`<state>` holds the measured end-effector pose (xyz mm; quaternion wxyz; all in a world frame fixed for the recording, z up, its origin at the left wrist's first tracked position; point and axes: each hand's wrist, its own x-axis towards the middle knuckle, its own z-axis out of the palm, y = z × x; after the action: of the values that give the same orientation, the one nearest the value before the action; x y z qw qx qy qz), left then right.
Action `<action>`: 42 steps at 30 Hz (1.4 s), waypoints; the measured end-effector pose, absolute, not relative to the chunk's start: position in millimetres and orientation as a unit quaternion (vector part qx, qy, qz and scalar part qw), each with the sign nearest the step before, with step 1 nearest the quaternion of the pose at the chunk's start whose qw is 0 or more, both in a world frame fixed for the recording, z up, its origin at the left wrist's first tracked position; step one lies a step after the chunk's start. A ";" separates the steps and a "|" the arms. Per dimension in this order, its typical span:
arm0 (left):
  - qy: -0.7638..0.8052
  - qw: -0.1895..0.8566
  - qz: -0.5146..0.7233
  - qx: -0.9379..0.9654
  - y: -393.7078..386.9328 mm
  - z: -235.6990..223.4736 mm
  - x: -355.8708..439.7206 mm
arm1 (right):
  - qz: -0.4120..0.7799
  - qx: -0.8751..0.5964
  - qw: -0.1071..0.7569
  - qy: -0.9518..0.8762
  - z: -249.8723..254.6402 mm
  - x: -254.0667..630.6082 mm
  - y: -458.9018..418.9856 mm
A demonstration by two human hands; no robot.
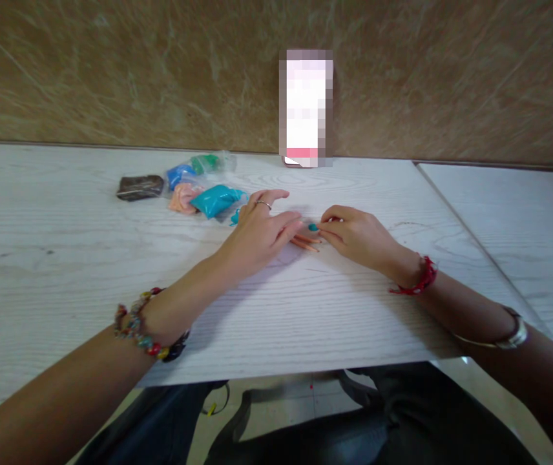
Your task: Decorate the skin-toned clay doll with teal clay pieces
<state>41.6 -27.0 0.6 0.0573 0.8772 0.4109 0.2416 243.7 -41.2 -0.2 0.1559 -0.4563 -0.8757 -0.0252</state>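
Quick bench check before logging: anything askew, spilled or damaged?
Nothing stands out. Turquoise packet and peach packet lie loosely together, phone stands upright against the wall, no spill visible. Fine damage is too small to tell.

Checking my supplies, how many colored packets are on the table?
5: brown one at far left, then blue, green behind it, peach in front, and turquoise beside your left hand, which may hide more.
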 end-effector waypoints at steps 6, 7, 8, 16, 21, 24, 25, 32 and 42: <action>0.449 0.055 0.268 0.851 -19.2 2.5 35.1 | 0.007 -0.478 0.238 -0.845 -8.2 243.5 -31.6; 0.455 0.056 0.270 0.847 -17.6 2.9 33.6 | 0.015 -0.481 0.244 -0.842 -9.5 243.4 -29.8; 0.461 0.056 0.272 0.843 -15.9 3.5 31.7 | 0.023 -0.484 0.251 -0.838 -10.7 243.2 -28.1; 0.456 0.090 0.208 0.861 -2.2 6.4 11.4 | 0.034 -0.494 0.268 -0.826 -11.7 242.4 -18.5; 0.418 0.137 0.168 0.882 2.4 0.5 9.5 | 0.027 -0.485 0.258 -0.835 -11.4 244.0 -19.1; 0.428 0.138 0.183 0.874 3.5 -1.8 11.2 | 0.011 -0.471 0.280 -0.836 -10.8 245.3 -20.4; 0.432 0.139 0.186 0.872 3.6 -2.2 11.6 | 0.003 -0.463 0.293 -0.836 -9.9 244.7 -20.9; 0.437 0.145 0.197 0.866 5.0 -5.8 6.1 | -0.018 -0.379 0.276 -0.883 3.5 213.5 -18.8; 0.428 0.156 0.201 0.867 5.4 1.5 -0.2 | -0.140 -0.353 0.177 -0.908 3.4 185.3 -23.5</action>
<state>-0.2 5.4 1.5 0.1556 0.8672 0.4282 0.2010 185.3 -23.5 3.4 0.1770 -0.3531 -0.9079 -0.1399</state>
